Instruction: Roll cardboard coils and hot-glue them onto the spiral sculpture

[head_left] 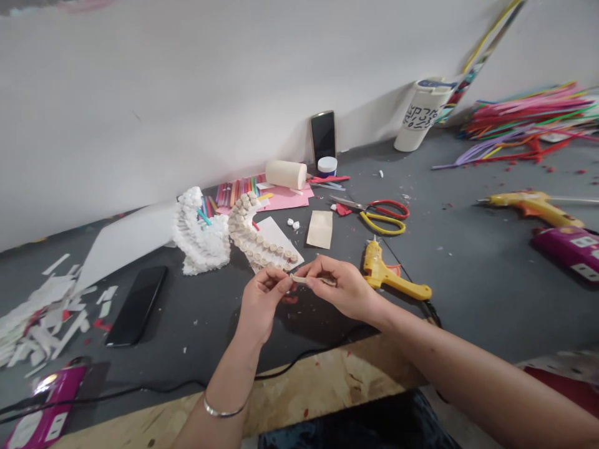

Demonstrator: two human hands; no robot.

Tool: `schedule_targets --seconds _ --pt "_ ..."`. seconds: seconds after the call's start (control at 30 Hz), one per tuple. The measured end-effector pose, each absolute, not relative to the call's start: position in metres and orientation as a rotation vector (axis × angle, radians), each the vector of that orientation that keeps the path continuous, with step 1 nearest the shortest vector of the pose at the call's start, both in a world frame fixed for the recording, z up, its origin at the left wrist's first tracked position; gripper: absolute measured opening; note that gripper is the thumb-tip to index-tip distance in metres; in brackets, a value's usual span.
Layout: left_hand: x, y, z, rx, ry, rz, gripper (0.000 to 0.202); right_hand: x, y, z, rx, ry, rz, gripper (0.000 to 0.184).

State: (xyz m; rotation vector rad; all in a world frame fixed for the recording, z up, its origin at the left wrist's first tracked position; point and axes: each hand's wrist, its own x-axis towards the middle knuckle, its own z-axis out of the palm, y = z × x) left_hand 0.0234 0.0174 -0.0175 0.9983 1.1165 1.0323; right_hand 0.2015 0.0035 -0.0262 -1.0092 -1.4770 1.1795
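Since my left hand [261,304] and right hand [340,287] pinch a small pale roll [299,279] between closed fingertips, a loose grip could drop it. Nearby, the yellow glue gun [381,271] poses a burn risk.

There are two hands, the left hand [262,300] and the right hand [339,287], with one little roll [299,279] between them. There is one bracelet [224,409]. There are two glue guns, the near gun [390,271] and the far gun [533,209]. There are two phones, the flat phone [136,306] and the standing phone [322,137]. There are two power strips, the low strip [47,405] and the high strip [571,251]. There is one pair of scissors [369,215], one cup [421,115] and one jar [326,166].
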Motion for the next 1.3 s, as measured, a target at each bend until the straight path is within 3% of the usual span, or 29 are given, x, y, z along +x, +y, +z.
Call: schedule_targets --seconds 0.27,0.77,1.17,1.3 --pt "0.025 0.016 -0.023 1.131 1.201 1.092 0.028 0.202 0.003 -0.023 -1.049 -1.497 1.135 0.009" --pt "0.032 0.01 -0.033 2.224 1.591 1.06 0.02 0.193 0.002 -0.036 -1.234 -1.412 1.103 0.016" --pt "0.021 0.015 -0.021 1.315 1.235 1.016 0.03 0.197 0.001 -0.031 -1.114 -1.41 1.176 0.013" --pt "0.022 0.014 -0.023 1.267 1.194 1.002 0.034 0.197 0.002 -0.032 -1.121 -1.397 1.201 0.013"
